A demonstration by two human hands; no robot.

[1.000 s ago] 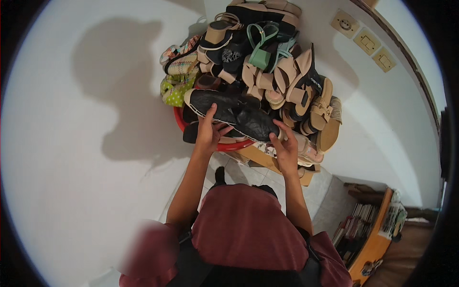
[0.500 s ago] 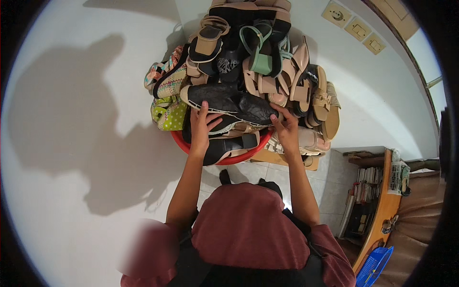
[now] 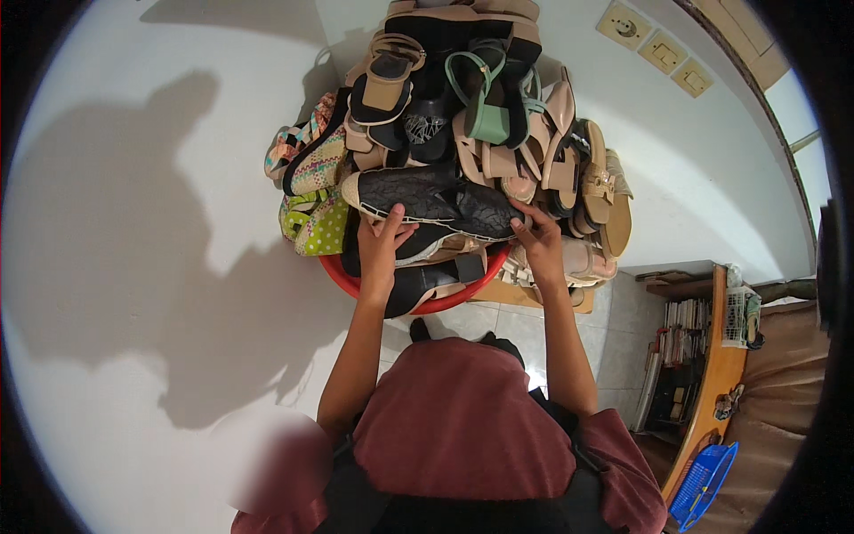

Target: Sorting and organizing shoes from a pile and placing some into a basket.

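A black lace-textured espadrille (image 3: 400,190) with a pale rope sole lies crosswise at the front of a shoe pile. My left hand (image 3: 381,249) grips its near edge left of the middle, thumb on the side and some fingers beneath. My right hand (image 3: 541,245) pinches its right end. Below it, a black shoe with a block heel (image 3: 467,269) rests inside a red tub (image 3: 452,301). A lime polka-dot shoe (image 3: 322,233) sits left of my left hand. Behind the espadrille is a green strappy heeled sandal (image 3: 489,123). Shoes partly hide one another.
Beige sandals (image 3: 598,181) are heaped on the right side of the pile, against a white wall (image 3: 712,178) with a socket (image 3: 624,25) and switches. A wooden shelf (image 3: 707,374) with books stands at the right, near a blue basket (image 3: 704,485).
The espadrille has shifted slightly down and right in the view with both hands. My left thumb has slid right along its edge, and its fingers are tucked further under.
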